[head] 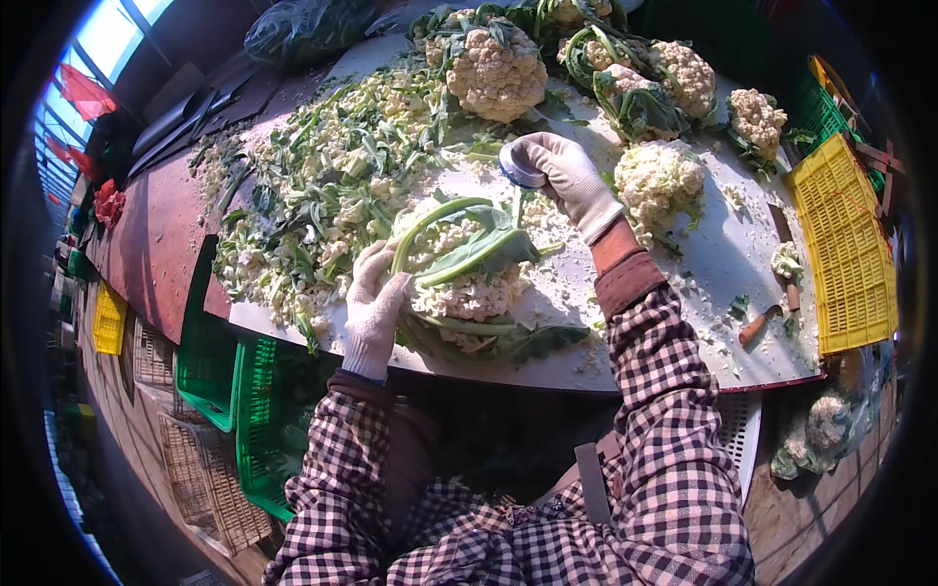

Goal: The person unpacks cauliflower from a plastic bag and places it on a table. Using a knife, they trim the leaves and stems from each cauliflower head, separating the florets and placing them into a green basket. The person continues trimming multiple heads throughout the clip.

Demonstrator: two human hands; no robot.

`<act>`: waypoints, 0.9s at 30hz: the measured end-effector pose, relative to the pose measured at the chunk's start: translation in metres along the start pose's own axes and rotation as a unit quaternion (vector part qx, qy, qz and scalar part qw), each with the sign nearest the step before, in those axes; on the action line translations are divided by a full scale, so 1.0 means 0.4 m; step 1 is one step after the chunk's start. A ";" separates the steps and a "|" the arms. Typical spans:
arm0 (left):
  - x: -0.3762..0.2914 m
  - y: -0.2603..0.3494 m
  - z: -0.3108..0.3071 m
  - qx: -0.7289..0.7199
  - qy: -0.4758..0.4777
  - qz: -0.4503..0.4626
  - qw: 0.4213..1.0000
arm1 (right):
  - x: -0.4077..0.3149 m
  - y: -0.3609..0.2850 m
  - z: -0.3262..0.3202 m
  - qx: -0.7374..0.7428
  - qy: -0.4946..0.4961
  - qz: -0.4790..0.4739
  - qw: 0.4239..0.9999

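My left hand, in a pale knit glove, grips the left side of a leafy cauliflower near the table's front edge. Long green leaves arch over its head, and more leaves lie along its lower side. My right hand, also gloved, is raised beyond the cauliflower and to its right. It holds a round white and blue thing that looks like a roll of tape. A narrow pale strip shows just under it. A trimmed cauliflower lies right of my right wrist.
Cauliflower scraps and leaves cover the white table's left part. More cauliflowers lie at the back. A wooden-handled tool lies at the right, beside a yellow crate. Green crates stand below the front left edge.
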State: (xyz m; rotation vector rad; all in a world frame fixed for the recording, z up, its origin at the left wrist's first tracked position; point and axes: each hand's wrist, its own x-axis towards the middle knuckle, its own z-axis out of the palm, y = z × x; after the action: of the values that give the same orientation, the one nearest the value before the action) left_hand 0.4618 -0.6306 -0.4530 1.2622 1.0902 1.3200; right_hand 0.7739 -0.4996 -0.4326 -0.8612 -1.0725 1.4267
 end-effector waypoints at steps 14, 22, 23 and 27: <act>-0.036 -0.006 -0.065 0.011 0.195 0.067 0.978 | -0.171 0.173 0.323 0.159 0.229 -0.004 0.960; -0.054 0.194 0.042 0.381 0.058 0.144 0.911 | -0.154 0.101 0.411 0.052 0.228 -0.054 0.971; -0.028 0.203 0.014 0.324 0.033 0.105 0.939 | -0.148 0.076 0.401 0.132 0.199 -0.018 0.971; 0.018 0.248 -0.074 0.114 -0.005 -0.028 0.993 | -0.158 -0.026 0.419 0.086 0.117 -0.098 0.984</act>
State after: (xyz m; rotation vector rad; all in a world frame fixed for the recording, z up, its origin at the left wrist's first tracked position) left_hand 0.4263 -0.6355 -0.3558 1.3926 1.2877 1.1706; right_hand 0.6292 -0.5870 -0.3717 -0.7557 -0.8193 1.1998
